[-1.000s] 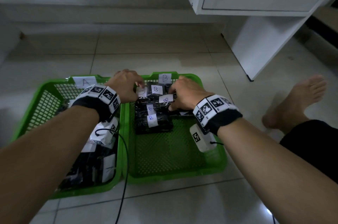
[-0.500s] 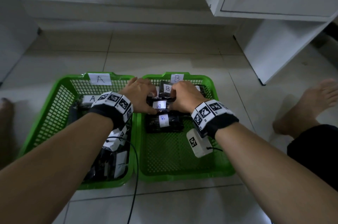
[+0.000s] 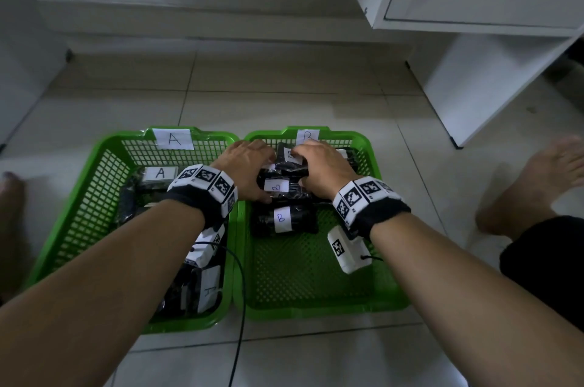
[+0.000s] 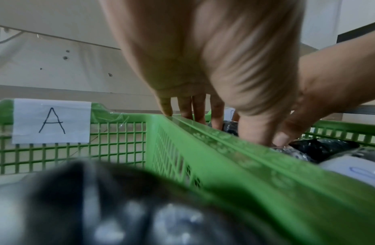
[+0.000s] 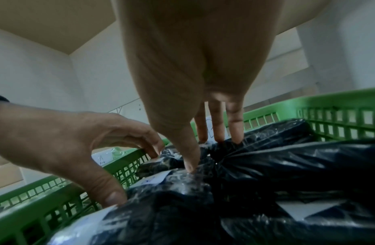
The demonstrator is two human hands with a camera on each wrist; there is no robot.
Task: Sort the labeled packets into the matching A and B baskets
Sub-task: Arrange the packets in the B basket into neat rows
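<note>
Two green baskets sit side by side on the floor: basket A on the left with its paper label A, basket B on the right. Black packets labelled B are piled at the far end of basket B, one lying nearest me. My left hand reaches across the shared rim, its arched fingers and thumb touching the pile. My right hand rests straight fingertips and thumb on the same pile. Nothing is lifted. Basket A holds packets labelled A.
A white cabinet stands at the back right. A bare foot lies right of basket B, and another foot is at the left edge. A black cable runs from my left wrist between the baskets.
Both hands drew closer together over the B pile, and the right hand crept a little farther onto the back packets. The head view shifted slightly.
</note>
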